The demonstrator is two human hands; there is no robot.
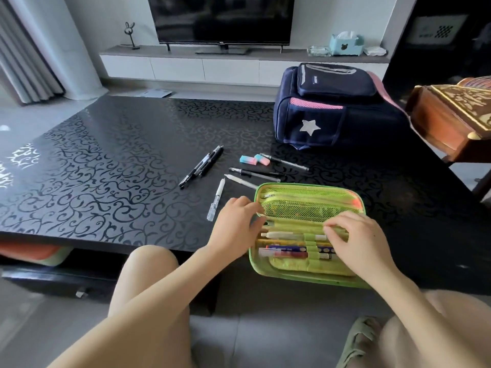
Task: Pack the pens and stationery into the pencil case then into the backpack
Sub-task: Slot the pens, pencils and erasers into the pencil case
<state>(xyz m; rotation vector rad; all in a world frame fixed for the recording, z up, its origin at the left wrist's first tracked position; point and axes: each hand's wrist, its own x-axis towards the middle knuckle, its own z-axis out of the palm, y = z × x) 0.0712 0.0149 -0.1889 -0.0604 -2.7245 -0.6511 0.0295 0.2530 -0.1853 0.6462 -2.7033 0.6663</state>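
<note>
A green pencil case (305, 195) lies open at the table's near edge, with several pens under its elastic loops. My left hand (236, 221) rests on the case's left edge, fingers at a dark pen end. My right hand (353, 240) pinches the case's middle divider flap. Loose on the table are black pens (202, 166), a white pen (216, 199), another white pen (240, 180), dark slim pens (255, 173), a clear pen (284, 162) and two pink-blue erasers (255, 160). A navy backpack (332, 107) with a silver star lies behind the case.
The black patterned table (106, 168) stretches far to the left. A carved wooden box (451, 115) juts in at the right. A TV (220, 19) and a tissue box (345, 43) sit on a low cabinet beyond. My knees are below the table edge.
</note>
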